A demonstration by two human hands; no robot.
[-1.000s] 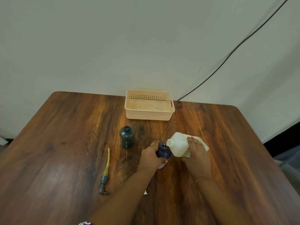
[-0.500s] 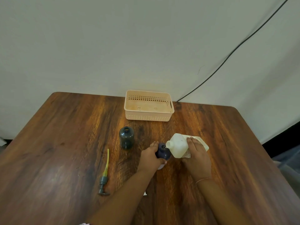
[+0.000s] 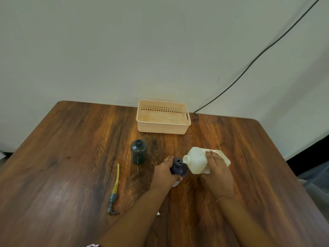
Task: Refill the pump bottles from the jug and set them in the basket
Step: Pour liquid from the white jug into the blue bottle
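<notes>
A: Logging nearest first. A pump head (image 3: 114,195) with its yellowish dip tube is lying loose on the tabletop (image 3: 53,175), left of the forearms and apart from both bottles. Probably parked there so a bottle neck is staying clear for filling.

B: And the hands?

A: The left hand (image 3: 164,172) is wrapping around the dark purple pump bottle (image 3: 179,167), which is standing upright on the tabletop; I am reading that as steadying it against tipping. The right hand (image 3: 218,172) is closing over the back of the white jug (image 3: 199,160), which is tilting sharply left so its spout is sitting right at the purple bottle's open mouth.

B: Liquid flowing?

A: Cannot tell; no stream is resolving. Judging by the tilt, the pour is under way or about to start. Fill level is hidden by the dark plastic.

B: Farther out?

A: A second pump bottle (image 3: 138,151), dark green, is standing uncapped just behind and left of the purple one, apparently waiting its turn. Whether it holds anything, I cannot say. Beyond it the peach plastic basket (image 3: 162,130) is sitting near the far edge, holding no bottles. A black cable (image 3: 249,68) is running up the wall behind.
</notes>
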